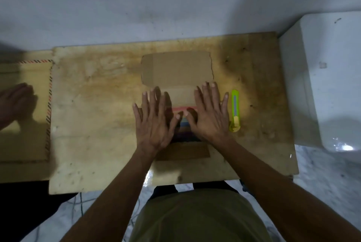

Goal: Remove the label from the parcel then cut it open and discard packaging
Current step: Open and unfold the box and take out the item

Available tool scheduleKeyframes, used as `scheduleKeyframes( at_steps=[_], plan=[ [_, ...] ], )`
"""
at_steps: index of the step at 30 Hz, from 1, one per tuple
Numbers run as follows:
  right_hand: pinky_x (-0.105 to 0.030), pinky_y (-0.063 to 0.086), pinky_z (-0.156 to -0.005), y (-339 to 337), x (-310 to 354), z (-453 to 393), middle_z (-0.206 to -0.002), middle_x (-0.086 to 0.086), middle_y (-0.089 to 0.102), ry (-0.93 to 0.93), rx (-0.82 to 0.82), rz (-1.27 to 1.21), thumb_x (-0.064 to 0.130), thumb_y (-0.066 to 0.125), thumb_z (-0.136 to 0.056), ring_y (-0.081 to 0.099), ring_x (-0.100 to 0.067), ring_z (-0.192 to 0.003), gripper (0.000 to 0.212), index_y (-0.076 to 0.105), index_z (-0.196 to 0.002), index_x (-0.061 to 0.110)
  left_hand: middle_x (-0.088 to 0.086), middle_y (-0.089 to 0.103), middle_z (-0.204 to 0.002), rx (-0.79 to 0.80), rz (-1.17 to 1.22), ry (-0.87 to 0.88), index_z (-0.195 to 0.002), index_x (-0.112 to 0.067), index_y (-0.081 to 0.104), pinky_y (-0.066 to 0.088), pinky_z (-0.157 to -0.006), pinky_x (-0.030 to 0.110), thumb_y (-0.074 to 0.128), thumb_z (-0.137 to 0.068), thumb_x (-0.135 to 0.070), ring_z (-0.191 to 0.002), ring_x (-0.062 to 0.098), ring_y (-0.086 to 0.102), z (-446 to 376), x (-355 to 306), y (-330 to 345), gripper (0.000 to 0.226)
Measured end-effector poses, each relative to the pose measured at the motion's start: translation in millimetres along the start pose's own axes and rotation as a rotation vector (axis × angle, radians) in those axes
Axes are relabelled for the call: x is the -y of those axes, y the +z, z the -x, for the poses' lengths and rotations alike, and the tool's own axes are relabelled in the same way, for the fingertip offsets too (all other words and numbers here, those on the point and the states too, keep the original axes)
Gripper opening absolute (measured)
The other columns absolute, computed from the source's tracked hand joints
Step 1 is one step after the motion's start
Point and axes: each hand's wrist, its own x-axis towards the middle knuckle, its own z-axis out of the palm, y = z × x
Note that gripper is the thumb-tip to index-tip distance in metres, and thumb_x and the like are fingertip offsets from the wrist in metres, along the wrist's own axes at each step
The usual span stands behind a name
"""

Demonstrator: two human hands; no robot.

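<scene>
A brown cardboard parcel (176, 70) lies opened flat in the middle of the wooden table (93, 116), its lid flap folded away from me. Coloured bands, pink, blue and dark, show inside it between my hands. My left hand (154, 122) rests flat on the parcel's left part with fingers spread. My right hand (210, 113) lies flat on its right part, fingers apart too. Neither hand holds anything. A lime-green utility knife (235, 111) lies on the table just right of my right hand.
At the left, a large envelope with a striped border (33, 109) lies on the table, and another person's hand (15, 101) rests on it, blurred. A white appliance-like box (322, 77) stands to the right of the table. A white wall runs behind.
</scene>
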Motion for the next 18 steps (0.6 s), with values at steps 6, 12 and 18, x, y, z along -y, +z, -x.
scheduleKeyframes(
  at_steps=[6,12,18],
  plan=[
    [-0.056,0.008,-0.120,34.6,3.2,61.9,-0.165,-0.009,0.009,0.025,-0.037,-0.044,0.066,0.036,-0.094,0.004,-0.030,-0.153,0.079,0.015,-0.157,0.023,0.017,0.007,-0.166,-0.049,0.000,-0.045,-0.159,-0.018,0.016,0.008,-0.123,0.056,0.032,-0.095,-0.071,-0.153,0.037,0.004,63.5,-2.2,40.5,0.084],
    [-0.055,0.011,-0.120,58.7,-7.1,74.0,-0.166,-0.006,0.008,0.030,0.052,0.045,0.065,0.031,-0.096,0.003,-0.027,-0.153,0.074,0.014,-0.157,0.027,0.018,0.013,-0.165,-0.029,-0.041,-0.038,-0.159,-0.016,0.017,0.017,-0.120,0.058,0.033,-0.098,-0.064,-0.153,0.038,0.010,76.8,12.7,62.7,0.078],
    [-0.053,0.006,-0.120,64.2,-2.2,89.1,-0.166,-0.006,0.008,0.011,0.026,0.065,0.063,0.030,-0.097,0.003,-0.027,-0.153,0.071,0.017,-0.157,0.026,0.016,0.012,-0.165,0.038,-0.029,-0.073,-0.159,-0.019,0.016,0.018,-0.119,0.058,0.029,-0.097,-0.064,-0.153,0.037,0.011,89.5,19.7,72.5,0.078]
  ],
)
